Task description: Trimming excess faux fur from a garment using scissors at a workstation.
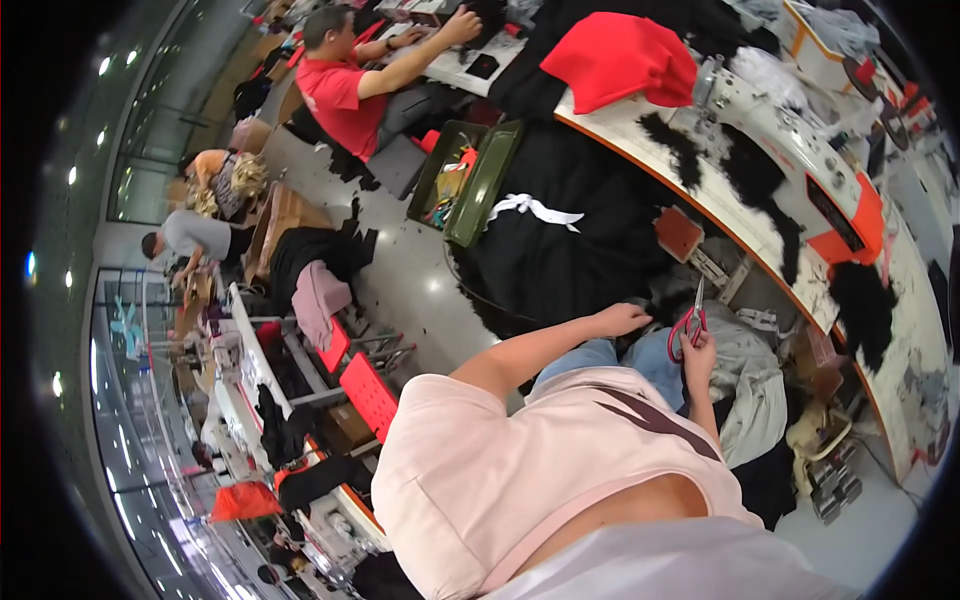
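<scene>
Scissors (689,322) with red handles sat in the right hand (698,350), whose fingers were closed through and around the handle loops, the blades pointing up and away from the body. Just left of the scissors, the left hand (620,319) rested with its fingers curled onto a piece of black fabric (560,240); whether it pinched the cloth or only pressed on it could not be told. Both hands were held above the lap, over blue jeans (600,356).

The black fabric spread up and left from the scissors, with a white ribbon bow (537,209) lying on it. Beyond the scissors, up and to the right, ran a curved white worktable (700,190) carrying scraps of black fur (750,170), a red garment (620,60) and a white sewing machine (800,130). Grey cloth (750,390) hung just right of the scissors. Far up-left of them, another person in a red shirt (340,95) sat at a separate table.
</scene>
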A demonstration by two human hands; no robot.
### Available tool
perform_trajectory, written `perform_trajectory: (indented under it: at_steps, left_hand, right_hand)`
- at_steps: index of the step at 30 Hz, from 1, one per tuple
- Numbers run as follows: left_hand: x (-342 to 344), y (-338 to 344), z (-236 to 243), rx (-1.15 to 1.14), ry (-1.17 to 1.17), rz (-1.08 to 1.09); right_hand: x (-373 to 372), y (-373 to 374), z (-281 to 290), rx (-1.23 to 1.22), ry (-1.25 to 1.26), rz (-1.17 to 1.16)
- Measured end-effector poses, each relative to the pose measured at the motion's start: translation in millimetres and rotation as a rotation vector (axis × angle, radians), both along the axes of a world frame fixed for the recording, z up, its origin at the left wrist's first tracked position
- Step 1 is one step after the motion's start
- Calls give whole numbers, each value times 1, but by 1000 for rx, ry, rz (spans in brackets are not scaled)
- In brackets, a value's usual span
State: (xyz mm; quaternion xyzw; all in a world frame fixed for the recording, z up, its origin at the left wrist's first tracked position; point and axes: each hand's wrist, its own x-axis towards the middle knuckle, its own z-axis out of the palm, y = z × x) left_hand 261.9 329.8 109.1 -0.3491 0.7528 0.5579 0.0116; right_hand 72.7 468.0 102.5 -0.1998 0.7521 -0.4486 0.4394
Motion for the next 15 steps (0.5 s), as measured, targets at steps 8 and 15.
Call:
perform_trajectory:
  at_steps: [8, 15]
  left_hand:
    - [-63, -21, 71, 821, 226, 462]
    - [-83, -38, 67, 870, 365, 686]
  right_hand:
    - [-8, -83, 64, -129, -9, 258]
    - [-21, -124, 62, -216, 104, 461]
